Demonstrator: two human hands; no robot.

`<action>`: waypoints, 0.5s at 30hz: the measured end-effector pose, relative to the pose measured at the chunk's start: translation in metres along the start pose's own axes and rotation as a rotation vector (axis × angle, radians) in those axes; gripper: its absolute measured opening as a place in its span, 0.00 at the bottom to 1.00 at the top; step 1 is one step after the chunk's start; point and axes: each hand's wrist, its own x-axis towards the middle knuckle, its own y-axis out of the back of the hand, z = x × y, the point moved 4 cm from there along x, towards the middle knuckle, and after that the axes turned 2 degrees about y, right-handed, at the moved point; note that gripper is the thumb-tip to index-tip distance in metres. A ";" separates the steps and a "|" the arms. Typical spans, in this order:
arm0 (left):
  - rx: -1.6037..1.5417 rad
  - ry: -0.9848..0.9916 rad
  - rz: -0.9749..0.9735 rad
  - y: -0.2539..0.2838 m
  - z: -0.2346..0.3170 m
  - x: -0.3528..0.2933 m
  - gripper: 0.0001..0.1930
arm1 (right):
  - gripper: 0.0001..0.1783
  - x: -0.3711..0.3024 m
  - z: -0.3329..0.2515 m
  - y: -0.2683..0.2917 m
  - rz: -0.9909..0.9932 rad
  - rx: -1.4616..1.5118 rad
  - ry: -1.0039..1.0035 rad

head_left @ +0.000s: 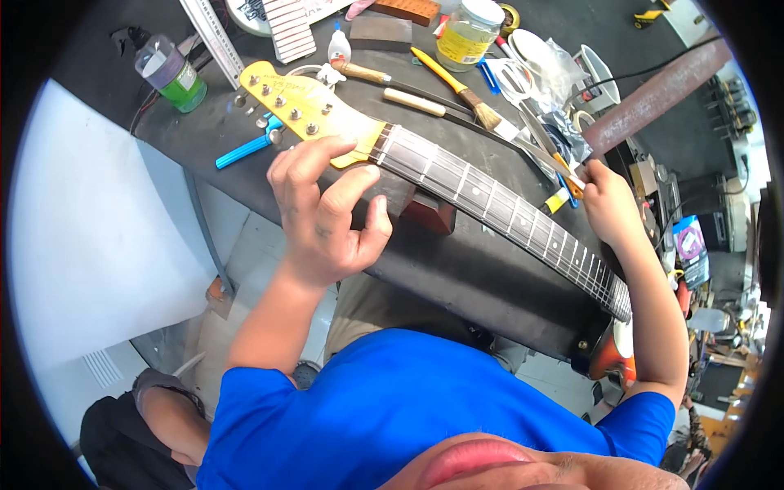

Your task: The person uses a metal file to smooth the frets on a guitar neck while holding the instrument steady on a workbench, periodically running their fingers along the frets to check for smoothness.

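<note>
An electric guitar lies across the bench, its yellowish headstock (327, 106) at the left and its dark fretboard (498, 200) running down to the right. Part of the sunburst body (612, 355) shows behind my right forearm. My left hand (331, 216) is beside the nut, fingers bent and spread with nothing visible between them; a fingertip overlaps the headstock edge. Past the far side of the neck, my right hand (606, 200) is closed around an orange-handled tool (574, 186) with a thin metal blade. Its fingers partly hide the handle.
A dark block (429, 214) sits under the neck. Beyond the neck lie a yellow-handled brush (457, 82), wooden-handled files (415, 102) and a glass jar (469, 37). A blue string winder (245, 151) and a spray bottle (171, 73) are at the left. A rusty pipe (657, 98) crosses the right.
</note>
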 end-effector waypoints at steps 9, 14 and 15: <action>0.145 -0.004 -0.040 -0.009 -0.017 0.016 0.29 | 0.08 -0.067 -0.144 0.047 0.079 0.036 0.755; 0.101 0.017 -0.016 -0.012 -0.019 0.019 0.28 | 0.32 -0.059 -0.172 0.041 0.095 -0.020 0.880; 0.094 0.026 -0.019 -0.012 -0.018 0.018 0.28 | 0.39 -0.057 -0.173 0.041 0.056 -0.076 0.891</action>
